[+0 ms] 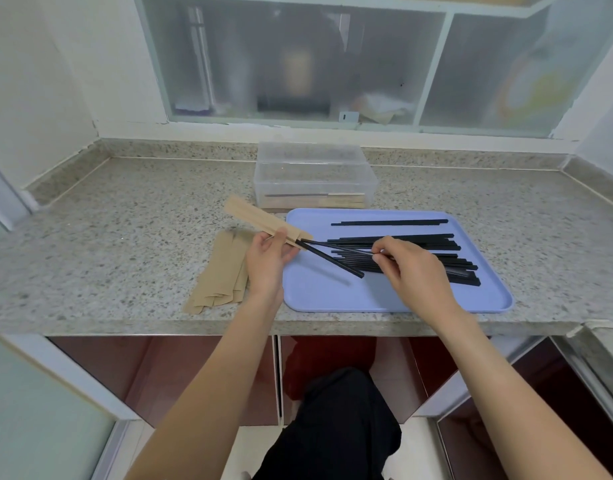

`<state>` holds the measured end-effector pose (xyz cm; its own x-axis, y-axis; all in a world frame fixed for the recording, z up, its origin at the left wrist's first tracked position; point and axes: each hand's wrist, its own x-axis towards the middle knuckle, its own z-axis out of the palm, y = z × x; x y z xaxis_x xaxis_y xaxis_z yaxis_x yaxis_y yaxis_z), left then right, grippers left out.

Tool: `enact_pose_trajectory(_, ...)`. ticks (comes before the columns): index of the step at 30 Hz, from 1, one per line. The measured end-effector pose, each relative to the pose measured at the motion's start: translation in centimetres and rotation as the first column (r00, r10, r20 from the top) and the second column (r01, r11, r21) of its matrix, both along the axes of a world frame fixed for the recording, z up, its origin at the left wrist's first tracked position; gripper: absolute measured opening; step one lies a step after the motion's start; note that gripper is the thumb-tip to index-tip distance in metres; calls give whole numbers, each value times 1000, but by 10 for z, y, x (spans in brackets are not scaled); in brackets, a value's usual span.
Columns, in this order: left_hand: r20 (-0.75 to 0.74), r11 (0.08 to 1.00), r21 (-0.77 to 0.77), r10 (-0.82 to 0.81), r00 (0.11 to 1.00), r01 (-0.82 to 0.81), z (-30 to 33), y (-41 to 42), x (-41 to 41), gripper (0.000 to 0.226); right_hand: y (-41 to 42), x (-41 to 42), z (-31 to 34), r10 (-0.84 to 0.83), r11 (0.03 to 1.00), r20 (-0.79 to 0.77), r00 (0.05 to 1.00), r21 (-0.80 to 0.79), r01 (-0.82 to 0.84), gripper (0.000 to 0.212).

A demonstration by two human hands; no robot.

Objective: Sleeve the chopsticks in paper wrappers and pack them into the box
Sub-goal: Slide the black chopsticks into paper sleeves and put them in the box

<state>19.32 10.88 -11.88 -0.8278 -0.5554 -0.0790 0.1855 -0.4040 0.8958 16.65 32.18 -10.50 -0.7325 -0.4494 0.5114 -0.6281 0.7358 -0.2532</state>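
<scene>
A paper wrapper is held while a chopstick is guided toward its mouth.

The wrapper [260, 220] is gripped between thumb and fingers of the left hand [268, 259], its long axis running from far left to near right, with one chopstick [332, 259] already jutting from the open end toward the near right. A second chopstick [346, 247] is pinched at the fingertips of the right hand [410, 266], lying nearly left to right, its tip just beside the wrapper's mouth. The right hand is the nearer to the loose pile [419, 254] on the blue tray [332, 296]. Spare wrappers [222, 271] lie left of the tray on a speckled stone counter [125, 220]. The clear box [315, 183], far of the tray, holds a few sleeved pairs below a frosted window [298, 64].
</scene>
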Motion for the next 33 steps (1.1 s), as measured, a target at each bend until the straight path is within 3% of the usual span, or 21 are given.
enact_pose_trajectory(6,-10,998,34,-56,998,56,0,17,-3,11,-24,5,-1,0,993,34,999,-119,4,8)
enact_pose_trajectory(9,-20,995,61,-80,997,81,2,26,-3,9,-45,1,3,-9,989,126,992,-144,27,11)
enact_pose_trajectory(14,-49,996,91,-2,999,7,8,15,-3,11,-33,3,2,-110,966,164,980,-215,145,23)
enact_pose_trajectory(17,-64,989,138,62,996,-52,8,2,-3,3,-9,22,-9,-200,815,299,933,-478,327,36)
enact_pose_trajectory(20,-62,977,201,92,994,-78,7,5,-4,6,-12,39,-16,55,614,546,836,-679,403,45)
enact_pose_trajectory(22,-47,972,218,99,994,-87,5,13,-4,8,-22,44,-19,191,571,593,782,-715,403,54)
enact_pose_trajectory(28,-41,965,243,109,993,-96,3,25,-8,10,-38,42,-22,225,709,577,785,-649,274,76)
enact_pose_trajectory(31,-23,964,239,125,992,-116,3,27,-10,23,-44,42,-22,228,789,581,782,-580,201,75)
enact_pose_trajectory(33,-17,966,234,118,993,-111,4,27,-13,18,-44,37,-21,182,782,551,814,-583,219,68)
